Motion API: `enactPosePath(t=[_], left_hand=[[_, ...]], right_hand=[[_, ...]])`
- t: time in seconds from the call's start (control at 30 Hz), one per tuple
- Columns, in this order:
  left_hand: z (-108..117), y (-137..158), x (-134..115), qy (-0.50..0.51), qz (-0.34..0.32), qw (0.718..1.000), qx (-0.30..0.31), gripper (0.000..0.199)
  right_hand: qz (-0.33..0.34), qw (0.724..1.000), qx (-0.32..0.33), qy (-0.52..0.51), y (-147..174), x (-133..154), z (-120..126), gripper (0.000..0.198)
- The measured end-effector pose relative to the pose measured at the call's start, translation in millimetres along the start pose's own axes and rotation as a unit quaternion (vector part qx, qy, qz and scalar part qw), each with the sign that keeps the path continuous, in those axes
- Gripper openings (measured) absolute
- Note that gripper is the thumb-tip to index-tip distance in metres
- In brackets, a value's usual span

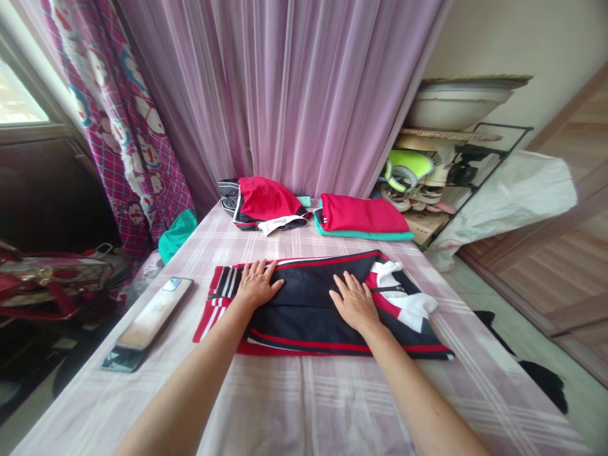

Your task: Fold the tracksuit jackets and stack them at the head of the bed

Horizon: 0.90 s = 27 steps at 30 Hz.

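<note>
- Head view: a dark garment with red and white trim lies folded flat, crosswise, on the near-middle part of the table, between the two forearms and the back edge.
- Left hand: palm down on the garment's left part, beside the white stripes; its grip is spread open, pressing on the cloth with nothing clasped.
- Right hand: palm down near the garment's right end, just beside the white cloth that shows there; its grip is likewise spread, fingers apart, with hold of nothing.
- Behind the garment, well apart from the hands: a rumpled red, black and white garment on the left, and a neatly folded red garment on the right, resting on teal cloth.
- Left of the dark garment: a phone, lying at a slant over a dark, flat object.
- Beyond the table's back edge: a purple curtain.
</note>
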State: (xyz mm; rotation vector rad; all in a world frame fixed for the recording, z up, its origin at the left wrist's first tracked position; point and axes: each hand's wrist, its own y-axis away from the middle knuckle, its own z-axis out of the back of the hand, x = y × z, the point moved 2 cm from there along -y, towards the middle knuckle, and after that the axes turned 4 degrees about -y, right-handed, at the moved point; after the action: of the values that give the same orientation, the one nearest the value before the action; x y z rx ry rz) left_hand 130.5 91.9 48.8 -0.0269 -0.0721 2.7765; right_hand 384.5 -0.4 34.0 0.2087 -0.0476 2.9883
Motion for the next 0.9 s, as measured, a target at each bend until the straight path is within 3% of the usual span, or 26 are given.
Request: enactPosePath(t=[0.13, 0.27, 0.33, 0.4, 0.53, 0.8, 0.9], left_hand=[[9, 3, 1, 0.027, -0.006, 1.000, -0.015, 0.064], [30, 16, 19, 0.075, -0.036, 0.990, -0.110, 0.047], [38, 29, 40, 0.082, 0.007, 0.985, -0.149, 0.043], [41, 44, 65, 0.066, 0.093, 0.982, -0.152, 0.044], [33, 70, 100, 0.029, 0.219, 0.973, -0.065, 0.051], [34, 68, 114, 0.068, 0.309, 0.944, 0.095, 0.065], [39, 63, 118, 0.074, 0.308, 0.939, 0.132, 0.068]], right_hand=[[-0.002, 1.000, -0.009, 0.012, 1, 0, -2, 0.056], [-0.004, 1.000, -0.013, 0.011, 0, 1, 0, 0.054], [-0.002, 1.000, -0.017, 0.009, 1, 1, 1, 0.054], [0.000, 1.000, -0.022, 0.008, 1, 1, 1, 0.054], [0.007, 0.999, -0.041, 0.008, 1, -1, -2, 0.053], [0.041, 0.992, -0.116, -0.011, 2, -9, -11, 0.047], [0.035, 0.989, -0.141, -0.012, 4, -9, -11, 0.045]])
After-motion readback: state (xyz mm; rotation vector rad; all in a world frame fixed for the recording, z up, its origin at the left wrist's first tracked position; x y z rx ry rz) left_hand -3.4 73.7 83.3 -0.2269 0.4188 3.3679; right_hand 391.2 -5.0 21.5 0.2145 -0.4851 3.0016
